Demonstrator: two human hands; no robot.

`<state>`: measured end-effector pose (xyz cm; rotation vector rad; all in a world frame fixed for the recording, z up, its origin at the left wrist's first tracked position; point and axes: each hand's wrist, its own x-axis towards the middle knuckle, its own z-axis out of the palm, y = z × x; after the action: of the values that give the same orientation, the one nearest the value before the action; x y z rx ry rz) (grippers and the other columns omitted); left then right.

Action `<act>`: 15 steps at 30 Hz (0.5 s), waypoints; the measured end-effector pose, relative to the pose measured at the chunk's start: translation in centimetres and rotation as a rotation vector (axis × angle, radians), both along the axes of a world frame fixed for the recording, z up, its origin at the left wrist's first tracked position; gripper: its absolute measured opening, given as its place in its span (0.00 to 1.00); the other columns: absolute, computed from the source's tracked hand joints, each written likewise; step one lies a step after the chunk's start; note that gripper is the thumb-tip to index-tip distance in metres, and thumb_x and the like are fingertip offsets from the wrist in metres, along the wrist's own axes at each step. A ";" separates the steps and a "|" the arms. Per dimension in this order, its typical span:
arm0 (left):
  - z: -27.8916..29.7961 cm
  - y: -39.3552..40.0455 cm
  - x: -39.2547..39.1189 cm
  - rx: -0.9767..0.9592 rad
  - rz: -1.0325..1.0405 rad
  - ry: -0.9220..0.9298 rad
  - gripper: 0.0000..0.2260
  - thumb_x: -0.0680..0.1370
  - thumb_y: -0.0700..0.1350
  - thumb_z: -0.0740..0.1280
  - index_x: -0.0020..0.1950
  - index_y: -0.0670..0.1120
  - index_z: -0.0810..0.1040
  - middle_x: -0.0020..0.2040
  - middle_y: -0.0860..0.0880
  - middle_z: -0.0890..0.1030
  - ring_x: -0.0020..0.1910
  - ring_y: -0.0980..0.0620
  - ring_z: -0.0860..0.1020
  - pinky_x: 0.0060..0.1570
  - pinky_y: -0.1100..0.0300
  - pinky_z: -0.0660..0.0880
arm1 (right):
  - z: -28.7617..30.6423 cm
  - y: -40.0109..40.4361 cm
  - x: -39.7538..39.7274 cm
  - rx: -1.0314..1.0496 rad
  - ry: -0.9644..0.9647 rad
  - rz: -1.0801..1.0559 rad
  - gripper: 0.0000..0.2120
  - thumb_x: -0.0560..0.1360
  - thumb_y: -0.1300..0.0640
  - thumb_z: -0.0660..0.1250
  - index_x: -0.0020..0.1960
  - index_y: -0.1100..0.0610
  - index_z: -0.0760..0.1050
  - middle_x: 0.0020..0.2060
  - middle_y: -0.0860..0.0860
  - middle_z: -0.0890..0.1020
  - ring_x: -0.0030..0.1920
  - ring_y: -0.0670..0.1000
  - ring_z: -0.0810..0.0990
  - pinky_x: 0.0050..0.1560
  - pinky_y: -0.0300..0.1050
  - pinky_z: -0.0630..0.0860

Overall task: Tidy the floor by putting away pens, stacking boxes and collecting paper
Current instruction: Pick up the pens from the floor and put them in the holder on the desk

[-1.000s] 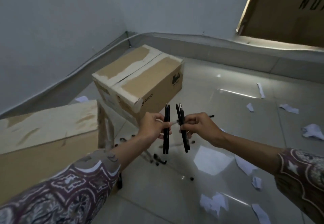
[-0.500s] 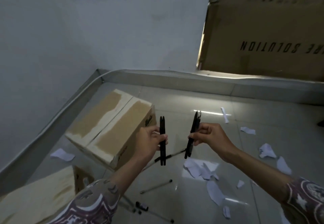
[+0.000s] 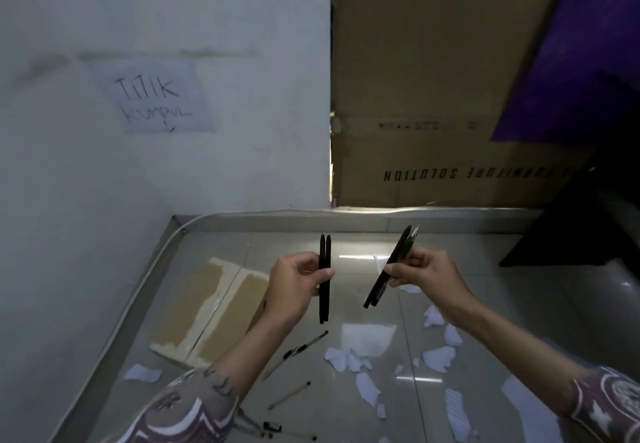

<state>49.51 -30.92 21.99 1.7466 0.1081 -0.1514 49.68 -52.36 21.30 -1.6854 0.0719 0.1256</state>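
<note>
While the head camera looked forward over the floor, a cardboard box [image 3: 211,307] lay low on the left by the wall, and a paper sign [image 3: 152,96] hung above it. The left hand [image 3: 294,286] pinched a pair of black pens [image 3: 324,280] upright between thumb and curled fingers, held only near their middle. That light hold looked like the weak point: the two smooth barrels could have slid past each other and dropped if the hand shifted. Below, loose pens [image 3: 298,351] lay on the tiles [image 3: 519,304], apart from the box, and a foot could have rolled on one. Further right, the right hand [image 3: 426,274] pinched another bundle of pens [image 3: 389,267], tilted, again by the fingertips; bringing the bundles together could have knocked one free. Torn paper scraps [image 3: 349,359] were scattered across the right of the floor, likely slippery on the glossy surface.
</note>
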 end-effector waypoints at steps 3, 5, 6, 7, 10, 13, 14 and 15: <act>5.7 -1.2 -0.9 -0.038 -0.019 0.004 0.07 0.71 0.34 0.71 0.37 0.45 0.81 0.34 0.50 0.83 0.36 0.55 0.81 0.36 0.65 0.78 | 5.6 -1.7 -1.6 0.031 -0.013 -0.074 0.03 0.69 0.70 0.69 0.40 0.64 0.80 0.32 0.53 0.85 0.33 0.50 0.82 0.36 0.37 0.79; 9.9 -2.0 -1.4 -0.048 -0.028 0.005 0.07 0.71 0.34 0.71 0.37 0.46 0.82 0.34 0.51 0.83 0.36 0.56 0.81 0.37 0.65 0.78 | 9.8 -2.9 -2.8 0.050 -0.020 -0.123 0.03 0.69 0.70 0.69 0.41 0.65 0.79 0.35 0.56 0.84 0.34 0.49 0.83 0.36 0.36 0.79; 11.5 -2.3 -1.7 -0.044 -0.034 -0.005 0.07 0.71 0.34 0.71 0.37 0.46 0.82 0.34 0.51 0.83 0.36 0.56 0.81 0.37 0.66 0.78 | 11.4 -3.3 -3.4 0.062 -0.026 -0.144 0.03 0.69 0.70 0.69 0.41 0.65 0.79 0.36 0.57 0.84 0.35 0.49 0.83 0.36 0.36 0.79; 13.3 -2.6 -2.1 -0.028 -0.048 -0.017 0.07 0.70 0.34 0.71 0.38 0.47 0.81 0.34 0.51 0.82 0.36 0.55 0.81 0.37 0.66 0.78 | 13.2 -3.8 -4.0 0.073 -0.032 -0.163 0.02 0.69 0.70 0.69 0.42 0.66 0.79 0.37 0.59 0.83 0.35 0.49 0.83 0.37 0.36 0.79; 18.8 -3.2 -3.1 0.021 -0.091 -0.077 0.08 0.69 0.35 0.73 0.37 0.49 0.82 0.35 0.51 0.83 0.39 0.52 0.81 0.46 0.58 0.79 | 18.4 -5.0 -6.3 0.093 -0.045 -0.219 0.02 0.70 0.68 0.69 0.43 0.64 0.79 0.39 0.58 0.83 0.38 0.51 0.82 0.40 0.37 0.80; 22.9 -3.8 -3.7 0.073 -0.123 -0.145 0.10 0.68 0.36 0.73 0.36 0.52 0.82 0.35 0.52 0.84 0.38 0.54 0.81 0.47 0.58 0.78 | 22.1 -5.8 -7.9 0.100 -0.066 -0.280 0.02 0.70 0.67 0.69 0.43 0.63 0.79 0.38 0.57 0.83 0.38 0.51 0.82 0.39 0.37 0.80; 24.3 -4.2 -3.8 0.078 -0.131 -0.163 0.10 0.68 0.36 0.74 0.36 0.52 0.82 0.34 0.54 0.83 0.37 0.56 0.81 0.46 0.60 0.77 | 23.4 -6.1 -8.4 0.100 -0.075 -0.310 0.02 0.70 0.68 0.70 0.42 0.64 0.79 0.37 0.56 0.83 0.37 0.50 0.82 0.39 0.36 0.80; 25.7 -4.6 -3.9 0.078 -0.136 -0.176 0.11 0.68 0.36 0.74 0.35 0.52 0.82 0.32 0.56 0.83 0.35 0.59 0.80 0.44 0.64 0.76 | 24.5 -6.4 -8.9 0.098 -0.084 -0.341 0.02 0.70 0.68 0.70 0.42 0.64 0.79 0.36 0.56 0.83 0.36 0.49 0.81 0.38 0.35 0.80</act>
<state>45.62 -35.47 47.68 1.8375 -0.1350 -0.0930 40.78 -58.80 45.84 -1.5553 0.2835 -0.1945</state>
